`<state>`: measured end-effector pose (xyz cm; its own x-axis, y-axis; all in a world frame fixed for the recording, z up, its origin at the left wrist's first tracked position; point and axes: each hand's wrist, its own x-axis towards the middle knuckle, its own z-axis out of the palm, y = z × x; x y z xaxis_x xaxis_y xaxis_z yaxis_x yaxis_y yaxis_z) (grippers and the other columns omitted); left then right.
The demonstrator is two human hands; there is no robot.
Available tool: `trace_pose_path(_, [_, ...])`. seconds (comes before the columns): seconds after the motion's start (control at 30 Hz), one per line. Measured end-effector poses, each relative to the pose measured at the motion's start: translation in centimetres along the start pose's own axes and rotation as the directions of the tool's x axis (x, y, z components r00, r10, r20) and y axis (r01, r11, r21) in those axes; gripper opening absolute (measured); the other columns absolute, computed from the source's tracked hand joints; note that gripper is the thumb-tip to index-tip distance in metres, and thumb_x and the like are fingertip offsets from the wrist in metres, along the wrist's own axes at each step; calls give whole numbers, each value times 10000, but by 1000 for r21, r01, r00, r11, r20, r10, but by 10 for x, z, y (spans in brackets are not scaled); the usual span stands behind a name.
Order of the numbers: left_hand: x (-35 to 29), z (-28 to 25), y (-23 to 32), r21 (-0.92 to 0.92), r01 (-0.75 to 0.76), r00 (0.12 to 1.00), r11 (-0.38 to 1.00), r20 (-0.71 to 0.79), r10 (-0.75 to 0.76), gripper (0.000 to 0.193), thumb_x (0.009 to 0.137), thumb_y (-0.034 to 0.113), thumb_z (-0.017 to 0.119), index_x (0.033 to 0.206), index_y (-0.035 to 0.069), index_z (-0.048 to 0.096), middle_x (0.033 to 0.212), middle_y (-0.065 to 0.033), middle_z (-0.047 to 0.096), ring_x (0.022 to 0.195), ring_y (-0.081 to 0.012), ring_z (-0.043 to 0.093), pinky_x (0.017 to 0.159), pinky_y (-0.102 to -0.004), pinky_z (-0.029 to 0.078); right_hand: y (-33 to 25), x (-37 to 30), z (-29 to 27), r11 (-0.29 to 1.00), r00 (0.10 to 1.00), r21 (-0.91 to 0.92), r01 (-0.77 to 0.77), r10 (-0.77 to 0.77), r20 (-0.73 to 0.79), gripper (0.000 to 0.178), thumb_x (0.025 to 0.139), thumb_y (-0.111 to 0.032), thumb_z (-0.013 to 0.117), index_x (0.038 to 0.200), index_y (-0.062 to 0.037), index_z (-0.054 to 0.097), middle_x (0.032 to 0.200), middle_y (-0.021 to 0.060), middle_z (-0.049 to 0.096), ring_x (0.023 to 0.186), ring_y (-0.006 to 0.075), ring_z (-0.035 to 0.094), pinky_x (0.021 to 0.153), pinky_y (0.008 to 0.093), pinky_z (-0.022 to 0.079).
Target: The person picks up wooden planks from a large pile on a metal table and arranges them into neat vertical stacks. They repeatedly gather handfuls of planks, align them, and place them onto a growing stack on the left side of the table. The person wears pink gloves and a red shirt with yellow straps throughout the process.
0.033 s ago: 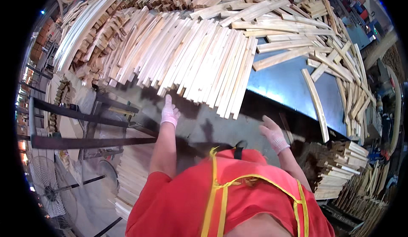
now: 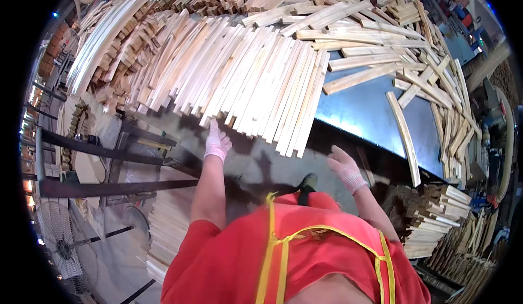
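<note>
A row of long pale wood strips (image 2: pixel 259 83) lies side by side, their near ends uneven and jutting over the table's front edge. At those ends is my left hand (image 2: pixel 217 143), in a thin whitish glove, one finger stretched up to the end of a strip. That hand grips nothing I can see. My right hand (image 2: pixel 346 169), gloved alike, hangs in the air right of the row, below the blue-grey tabletop (image 2: pixel 362 116). Its fingers are apart and partly stretched, and nothing shows in them.
Loose, crossed boards (image 2: pixel 381 37) cover the tabletop's far and right parts. A curved board (image 2: pixel 404 138) juts over its near edge. Stacked strips (image 2: pixel 436 219) stand low at right. Dark bars (image 2: pixel 109 187) and a wire-caged fan (image 2: pixel 62 244) are at left.
My right hand has shifted slightly left. My left hand stays at the strip ends. The near ends of the row's right side show slightly lower in the picture; a shoe now shows below.
</note>
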<state>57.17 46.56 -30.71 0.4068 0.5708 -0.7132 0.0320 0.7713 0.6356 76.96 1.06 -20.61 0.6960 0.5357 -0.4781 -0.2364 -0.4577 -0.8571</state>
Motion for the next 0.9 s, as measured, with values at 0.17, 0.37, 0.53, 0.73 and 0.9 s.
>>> trace_pose_path(0.17, [32, 63, 3, -147, -182, 981, 972, -91, 170, 911, 978, 681, 610, 1657, 124, 368, 1697, -28, 374, 1523, -304, 373, 1225, -637, 252, -62, 129, -4, 945, 1000, -327, 18, -13, 19, 850, 928, -392, 760, 1562, 63, 422, 1133, 166, 693, 1063, 247, 662, 964, 354, 519])
trace_pose_path(0.37, [-77, 113, -68, -214, -164, 947, 963, -307, 93, 572, 1025, 476, 675, 1388, 34, 644, 1159, -41, 705, 1085, -208, 661, 886, -404, 552, -100, 181, -24, 999, 1000, -30, 31, -31, -1, 790, 905, -384, 795, 1527, -10, 485, 1311, 209, 706, 1135, 279, 696, 979, 385, 547])
trace_pose_path(0.53, [-123, 70, -17, 844, 106, 994, 526, -74, -81, 445, 1030, 401, 674, 1233, 8, 718, 1085, -43, 721, 930, -172, 644, 847, -337, 538, -87, 208, -74, 984, 999, -177, 28, -33, -22, 723, 914, -340, 755, 1516, -26, 506, 1242, 210, 743, 1080, 321, 734, 955, 400, 562])
trace_pose_path(0.73, [-33, 141, 63, 862, -251, 943, 439, 116, 312, 736, 1001, 299, 747, 1621, 48, 440, 1277, -107, 723, 1161, -190, 648, 999, -325, 505, -114, 225, -72, 931, 992, -343, -125, 127, -16, 633, 941, -470, 726, 1381, -25, 631, 1123, 203, 776, 1036, 332, 744, 929, 406, 568])
trace_pose_path(0.9, [59, 183, 35, 621, -198, 968, 758, 246, 51, 696, 944, 257, 792, 1502, -63, 528, 1406, -132, 650, 1261, -224, 599, 1152, -365, 420, -94, 236, -52, 979, 979, -143, -144, 120, -165, 605, 899, -449, 758, 1237, 51, 701, 964, 223, 786, 867, 331, 775, 797, 417, 608])
